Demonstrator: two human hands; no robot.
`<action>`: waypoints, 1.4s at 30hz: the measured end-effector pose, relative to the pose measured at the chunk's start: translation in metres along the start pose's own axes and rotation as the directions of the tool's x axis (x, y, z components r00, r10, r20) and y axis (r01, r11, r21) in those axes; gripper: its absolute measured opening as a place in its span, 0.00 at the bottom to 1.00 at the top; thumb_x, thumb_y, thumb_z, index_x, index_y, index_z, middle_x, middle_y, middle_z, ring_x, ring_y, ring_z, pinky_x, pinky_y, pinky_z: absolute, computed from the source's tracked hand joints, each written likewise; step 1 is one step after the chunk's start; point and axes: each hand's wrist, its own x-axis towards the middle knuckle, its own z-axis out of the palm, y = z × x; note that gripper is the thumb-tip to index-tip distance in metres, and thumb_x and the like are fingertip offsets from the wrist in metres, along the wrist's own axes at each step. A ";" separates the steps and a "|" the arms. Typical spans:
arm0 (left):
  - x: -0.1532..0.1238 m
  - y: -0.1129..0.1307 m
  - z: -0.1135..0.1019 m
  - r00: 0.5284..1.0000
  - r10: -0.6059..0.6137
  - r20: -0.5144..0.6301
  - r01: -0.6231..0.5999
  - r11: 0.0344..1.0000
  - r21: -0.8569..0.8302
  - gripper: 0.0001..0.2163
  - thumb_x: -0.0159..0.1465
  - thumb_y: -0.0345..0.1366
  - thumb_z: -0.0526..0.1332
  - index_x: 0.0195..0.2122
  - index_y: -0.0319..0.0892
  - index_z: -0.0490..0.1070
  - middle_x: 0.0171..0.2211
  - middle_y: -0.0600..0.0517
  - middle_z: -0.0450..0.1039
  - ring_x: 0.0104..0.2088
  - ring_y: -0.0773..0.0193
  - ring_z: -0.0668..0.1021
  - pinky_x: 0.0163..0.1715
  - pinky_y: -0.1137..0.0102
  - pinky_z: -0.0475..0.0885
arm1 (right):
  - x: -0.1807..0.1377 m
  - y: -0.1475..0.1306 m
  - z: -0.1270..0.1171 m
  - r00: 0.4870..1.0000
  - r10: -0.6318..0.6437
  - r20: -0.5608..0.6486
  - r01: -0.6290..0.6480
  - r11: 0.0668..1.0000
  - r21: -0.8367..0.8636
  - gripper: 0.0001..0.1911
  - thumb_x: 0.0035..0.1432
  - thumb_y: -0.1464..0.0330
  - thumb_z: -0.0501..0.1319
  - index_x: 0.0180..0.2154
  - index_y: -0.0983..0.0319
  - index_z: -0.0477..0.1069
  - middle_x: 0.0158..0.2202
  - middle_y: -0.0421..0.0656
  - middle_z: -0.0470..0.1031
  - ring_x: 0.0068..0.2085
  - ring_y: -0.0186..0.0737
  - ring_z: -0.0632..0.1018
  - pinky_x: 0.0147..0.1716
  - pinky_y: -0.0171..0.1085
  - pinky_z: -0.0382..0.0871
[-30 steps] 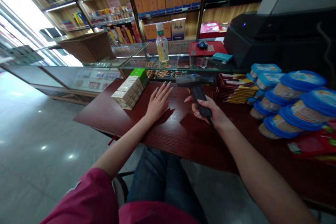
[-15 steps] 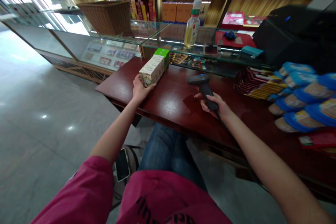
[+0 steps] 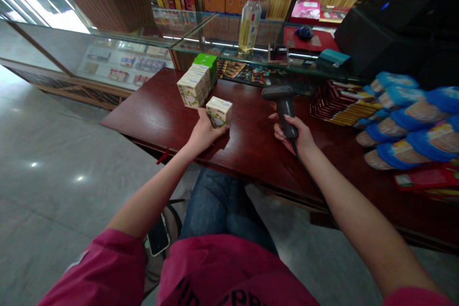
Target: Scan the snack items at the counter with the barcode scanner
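Note:
My left hand (image 3: 206, 133) is closed round a small cream-coloured box (image 3: 219, 112) with a green leafy print, held apart from the others over the dark red wooden desk (image 3: 143, 110). Behind it stands a row of similar boxes (image 3: 194, 87), with a bright green box (image 3: 206, 61) at its far end. In my right hand (image 3: 296, 136) is a black handheld barcode scanner (image 3: 285, 112), gripped by its handle. The scanner's head faces left, toward the small box, and its cable runs down along my right forearm.
A bottle of yellow liquid (image 3: 250, 14) stands on the glass counter (image 3: 215, 33) behind the desk. To the right are stacked blue-lidded tubs (image 3: 409, 138) and a row of dark red and yellow packets (image 3: 337, 105). A wicker basket (image 3: 107, 2) sits at the back left.
My left hand has drawn one box off the near end of the row and moved it right, toward the scanner. The scanner stays in my right hand; the view has shifted.

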 end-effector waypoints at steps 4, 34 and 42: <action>0.047 0.005 0.047 0.998 0.031 0.047 -0.026 0.996 -0.088 0.35 0.57 0.40 0.78 0.57 0.45 0.57 0.56 0.38 0.78 0.60 0.40 0.82 0.60 0.50 0.76 | 0.003 0.001 -0.005 0.999 -0.029 -0.031 0.029 1.000 -0.003 0.15 0.52 0.58 0.71 0.40 0.58 0.77 0.43 0.44 0.83 0.22 0.28 0.65 0.18 0.33 0.56; 0.145 0.027 0.094 0.853 0.253 0.456 -0.065 0.919 -0.388 0.29 0.55 0.39 0.80 0.57 0.41 0.78 0.59 0.44 0.81 0.65 0.45 0.79 0.69 0.51 0.71 | -0.017 -0.017 -0.003 0.992 0.034 -0.119 -0.035 0.999 -0.006 0.12 0.56 0.59 0.68 0.40 0.57 0.74 0.41 0.43 0.77 0.22 0.30 0.63 0.15 0.35 0.56; 0.142 0.032 0.109 0.979 -0.021 0.203 0.111 0.887 -0.448 0.18 0.69 0.50 0.70 0.44 0.37 0.80 0.43 0.43 0.85 0.47 0.51 0.86 0.54 0.57 0.80 | -0.020 -0.012 0.003 1.000 0.025 -0.016 -0.026 0.998 -0.061 0.14 0.55 0.59 0.72 0.38 0.58 0.75 0.36 0.41 0.77 0.21 0.28 0.65 0.13 0.31 0.57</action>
